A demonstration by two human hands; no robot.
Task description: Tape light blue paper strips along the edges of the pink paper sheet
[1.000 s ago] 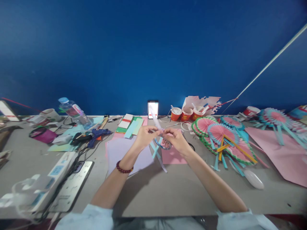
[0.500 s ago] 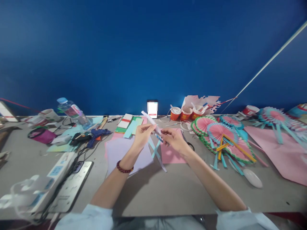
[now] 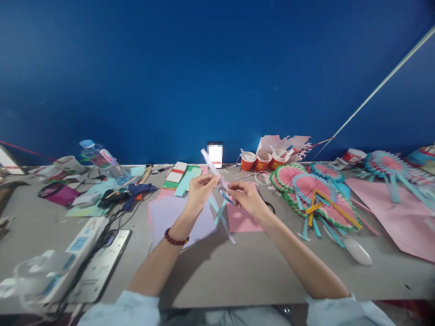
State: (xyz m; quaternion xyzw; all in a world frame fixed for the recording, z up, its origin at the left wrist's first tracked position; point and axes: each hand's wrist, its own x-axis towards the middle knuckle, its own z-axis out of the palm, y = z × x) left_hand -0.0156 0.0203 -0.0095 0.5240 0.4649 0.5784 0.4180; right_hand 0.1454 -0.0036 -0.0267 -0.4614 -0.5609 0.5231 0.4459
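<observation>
Held up over the desk is a narrow lilac paper strip [image 3: 210, 161], its free end pointing up and away. My left hand [image 3: 200, 190] pinches it between thumb and fingertips. Close by, my right hand [image 3: 247, 195] has its fingers closed on the strip's lower end. A small curved blue-and-white piece [image 3: 225, 196] shows at the right fingertips; its kind is unclear. Below the hands, light blue and lilac paper strips [image 3: 221, 216] lie crossed, between a lilac sheet [image 3: 180, 222] and a pink sheet [image 3: 243, 222].
Folded paper fans [image 3: 314, 188] and a white spoon-shaped piece [image 3: 358, 251] lie right. Red paper cups [image 3: 263, 161] stand behind, beside a lit phone [image 3: 215, 155]. To the left are a blue glue gun [image 3: 136, 194], a bottle [image 3: 103, 159], a power strip [image 3: 76, 253] and another phone [image 3: 102, 265].
The lilac strip's free end has tilted up a little more. Both hands stay almost in place and keep their pinch.
</observation>
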